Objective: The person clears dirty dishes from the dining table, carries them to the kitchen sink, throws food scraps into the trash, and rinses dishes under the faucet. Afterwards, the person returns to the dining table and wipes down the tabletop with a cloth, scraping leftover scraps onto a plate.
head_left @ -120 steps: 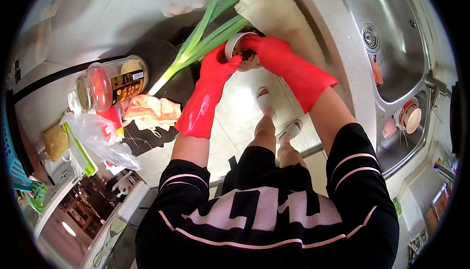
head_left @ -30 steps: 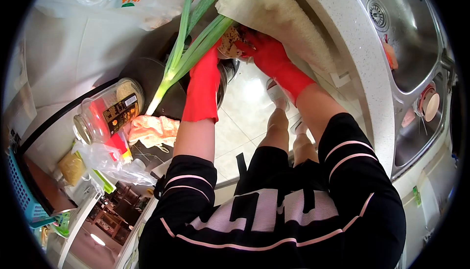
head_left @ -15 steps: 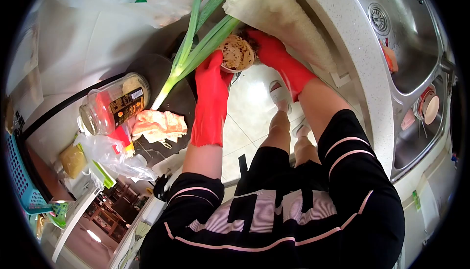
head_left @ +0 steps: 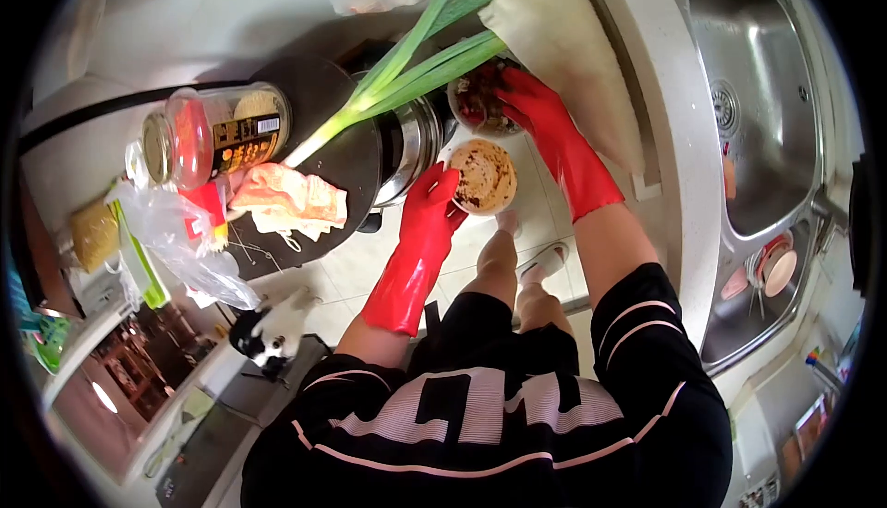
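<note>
Presently listed, item 1: cup (head_left: pixel 483 173), pale, round, insides smeared w/ brown bits; held at centre over the floor (head_left: pixel 370 272), mouth turned up to view. Holder: red-gloved L hand (head_left: pixel 428 208), fingers curled round its L side, thumb at the rim. Handling (judged): prob. light, thin-walled, a bit flexible; wet residue + rubber may make it slippery. Best hold: outer wall just below rim, w/o squeezing hard.

Item 2: bowl (head_left: pixel 455 112), just beyond the cup, w/ dark scraps (head_left: pixel 478 97) inside; its support can't be made out. Red-gloved R hand (head_left: pixel 536 109) reaches over its R edge, fingers bent down at the scraps; can't tell if they grip anything. Scraps prob. soft, loose, damp.

Nearby, L: metal pot (head_left: pixel 423 143) beside the dark surface (head_left: pixel 314 92); leek (head_left: pixel 365 101) lying across both; clear jar (head_left: pixel 217 138) on its side; orange cloth (head_left: pixel 291 198), crumpled. R: cream towel (head_left: pixel 559 55), draped near R hand; sink (head_left: pixel 762 166), metal, well apart. Below L: black-and-white cat (head_left: pixel 279 330).
</note>
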A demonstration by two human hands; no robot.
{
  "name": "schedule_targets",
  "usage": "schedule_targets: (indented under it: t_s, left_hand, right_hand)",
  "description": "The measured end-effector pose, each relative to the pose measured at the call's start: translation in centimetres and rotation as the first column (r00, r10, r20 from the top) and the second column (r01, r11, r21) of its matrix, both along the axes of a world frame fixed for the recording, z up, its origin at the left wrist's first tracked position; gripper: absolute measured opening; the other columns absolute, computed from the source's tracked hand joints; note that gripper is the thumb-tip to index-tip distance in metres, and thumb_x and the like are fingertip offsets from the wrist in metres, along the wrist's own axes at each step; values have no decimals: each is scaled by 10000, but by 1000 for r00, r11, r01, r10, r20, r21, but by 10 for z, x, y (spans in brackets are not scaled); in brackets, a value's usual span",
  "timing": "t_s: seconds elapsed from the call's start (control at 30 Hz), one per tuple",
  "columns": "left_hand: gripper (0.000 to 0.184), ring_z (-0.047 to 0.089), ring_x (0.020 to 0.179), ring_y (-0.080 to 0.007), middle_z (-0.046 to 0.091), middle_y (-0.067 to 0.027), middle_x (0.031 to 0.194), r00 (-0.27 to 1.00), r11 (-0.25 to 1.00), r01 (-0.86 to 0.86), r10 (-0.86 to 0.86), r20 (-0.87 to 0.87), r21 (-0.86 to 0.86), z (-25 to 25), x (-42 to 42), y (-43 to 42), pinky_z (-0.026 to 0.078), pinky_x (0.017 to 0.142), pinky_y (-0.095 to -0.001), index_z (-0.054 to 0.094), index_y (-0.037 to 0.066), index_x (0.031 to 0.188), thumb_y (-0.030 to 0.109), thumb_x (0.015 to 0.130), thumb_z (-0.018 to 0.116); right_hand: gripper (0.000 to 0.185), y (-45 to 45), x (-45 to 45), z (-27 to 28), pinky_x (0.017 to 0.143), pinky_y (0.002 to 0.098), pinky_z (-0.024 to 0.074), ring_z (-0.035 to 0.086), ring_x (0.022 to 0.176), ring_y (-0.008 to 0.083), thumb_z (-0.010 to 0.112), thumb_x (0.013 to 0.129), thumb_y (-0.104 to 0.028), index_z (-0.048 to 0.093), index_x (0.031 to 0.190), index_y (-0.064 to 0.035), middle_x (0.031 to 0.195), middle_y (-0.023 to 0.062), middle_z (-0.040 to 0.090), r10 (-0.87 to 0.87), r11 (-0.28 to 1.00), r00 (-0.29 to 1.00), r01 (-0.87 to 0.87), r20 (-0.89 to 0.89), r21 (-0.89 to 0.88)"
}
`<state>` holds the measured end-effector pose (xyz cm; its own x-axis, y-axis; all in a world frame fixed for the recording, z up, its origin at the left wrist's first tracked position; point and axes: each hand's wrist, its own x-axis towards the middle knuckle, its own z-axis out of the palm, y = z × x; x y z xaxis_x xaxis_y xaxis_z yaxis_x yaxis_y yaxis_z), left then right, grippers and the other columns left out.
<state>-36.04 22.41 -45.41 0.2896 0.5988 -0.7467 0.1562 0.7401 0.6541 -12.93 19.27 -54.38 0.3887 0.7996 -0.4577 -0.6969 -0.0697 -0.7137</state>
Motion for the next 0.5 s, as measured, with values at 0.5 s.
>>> schedule_targets:
  t_s: [0.5]
  left_hand:
    - [576,615,1211,-256,610,-107,1341,917,982,137,-77,392,-129,-20,-36,-24,529,985,-398,490,87,1464,360,982,650]
  right_hand:
    - [334,-91,-49,81,907,424,576,696,1013,286,618,991,-112,611,1304,4,1173,172,704,56,979,870,48,-490,199]
